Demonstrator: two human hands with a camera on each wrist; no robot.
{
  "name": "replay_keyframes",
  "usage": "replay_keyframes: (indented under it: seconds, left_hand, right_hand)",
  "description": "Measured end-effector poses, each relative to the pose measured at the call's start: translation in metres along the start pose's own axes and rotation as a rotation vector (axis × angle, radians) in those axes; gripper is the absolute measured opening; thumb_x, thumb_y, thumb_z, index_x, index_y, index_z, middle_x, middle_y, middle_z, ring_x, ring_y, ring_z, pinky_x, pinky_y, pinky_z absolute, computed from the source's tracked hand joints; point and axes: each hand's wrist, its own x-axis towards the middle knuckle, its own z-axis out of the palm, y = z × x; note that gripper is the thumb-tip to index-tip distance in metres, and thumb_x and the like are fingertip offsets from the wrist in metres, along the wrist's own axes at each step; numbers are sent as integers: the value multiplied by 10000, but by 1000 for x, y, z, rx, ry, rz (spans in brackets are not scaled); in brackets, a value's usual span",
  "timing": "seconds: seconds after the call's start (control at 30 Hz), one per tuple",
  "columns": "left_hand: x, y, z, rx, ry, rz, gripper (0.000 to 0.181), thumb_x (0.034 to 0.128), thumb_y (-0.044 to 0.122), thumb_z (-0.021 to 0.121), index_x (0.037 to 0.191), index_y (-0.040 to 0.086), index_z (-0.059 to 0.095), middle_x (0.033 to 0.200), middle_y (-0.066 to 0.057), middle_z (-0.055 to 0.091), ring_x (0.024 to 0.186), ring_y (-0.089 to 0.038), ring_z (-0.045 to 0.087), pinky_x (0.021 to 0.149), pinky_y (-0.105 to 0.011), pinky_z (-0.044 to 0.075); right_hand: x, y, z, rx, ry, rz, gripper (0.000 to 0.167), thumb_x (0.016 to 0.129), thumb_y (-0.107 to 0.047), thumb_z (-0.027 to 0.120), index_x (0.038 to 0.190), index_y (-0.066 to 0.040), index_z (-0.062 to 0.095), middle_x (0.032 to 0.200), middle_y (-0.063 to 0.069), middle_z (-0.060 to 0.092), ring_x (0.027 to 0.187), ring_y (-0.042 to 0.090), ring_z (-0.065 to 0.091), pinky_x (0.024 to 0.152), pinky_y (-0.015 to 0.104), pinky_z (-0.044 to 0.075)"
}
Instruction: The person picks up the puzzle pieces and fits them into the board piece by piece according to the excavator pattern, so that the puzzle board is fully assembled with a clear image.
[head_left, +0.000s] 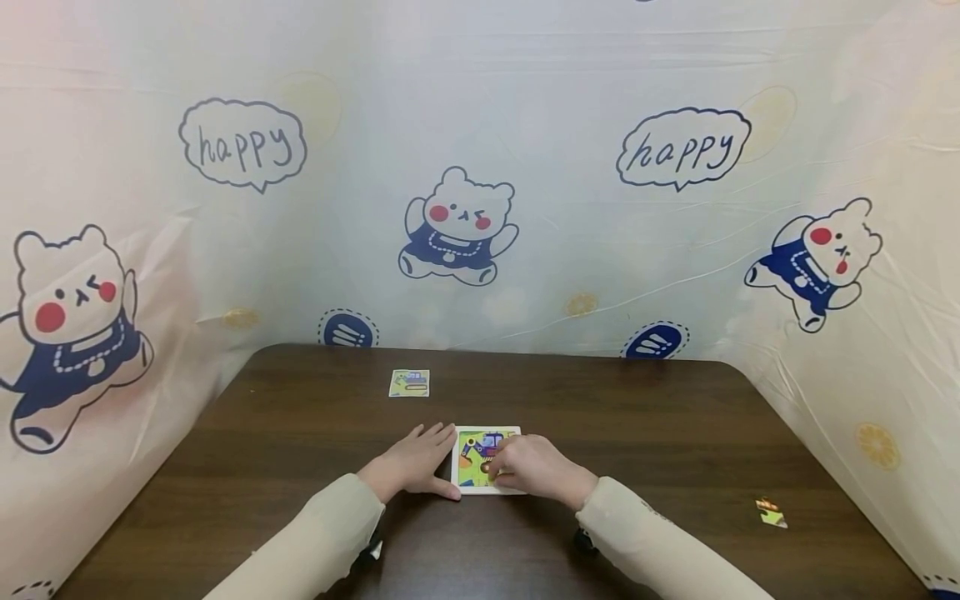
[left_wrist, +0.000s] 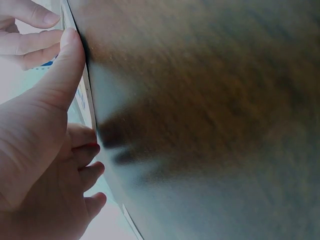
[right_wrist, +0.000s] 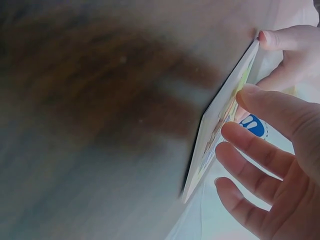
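Note:
A small jigsaw puzzle in a white-bordered tray (head_left: 455,475) lies flat on the table in the head view, its picture a blue vehicle on yellow-green. My left hand (head_left: 416,460) rests at its left side, fingers spread, thumb at the near left corner. In the left wrist view that thumb touches the tray's edge. From the right, my right hand (head_left: 536,467) reaches over the puzzle and covers part of it. Its thumb and fingertips (right_wrist: 247,94) touch the picture surface in the right wrist view, other fingers loosely bent. No piece shows between them.
On the dark brown table (head_left: 315,417), a small picture card (head_left: 409,383) lies farther back, left of the puzzle. Loose puzzle pieces (head_left: 771,512) lie near the right edge. A printed cloth (head_left: 570,208) hangs behind and along both sides.

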Motion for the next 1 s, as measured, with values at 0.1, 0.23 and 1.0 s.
replay_keyframes:
  seconds: [0.1,0.23,1.0]
  left_hand:
    - [0,0,0,4,0,-3,940,751,607,617,1403,-12,342,1459,-131,299,1340,-294,238,1068,-465,177]
    - [0,1,1,7,-1,-8,939,749,608,616,1402,-11,346,1457,-132,303,1339,-296,240,1067,-468,179]
    - [1,-1,2,-4,-7,-13,962,738,625,614,1409,-5,333,1464,-130,288,1344,-292,228,1070,-469,170]
  right_hand:
    - [-1,1,-1,14,-1,-1,72,805,-231,724,863,-195,746,859,-118,643,776,-5,553,641,172,461]
    - [-5,5,-4,106,-15,45,99,816,-210,714,901,-173,749,889,-102,644,789,21,558,660,190,469]
    - [-146,99,-45,323,188,500,307,810,-185,711,1060,-15,656,1002,82,637,877,244,570,756,410,473]
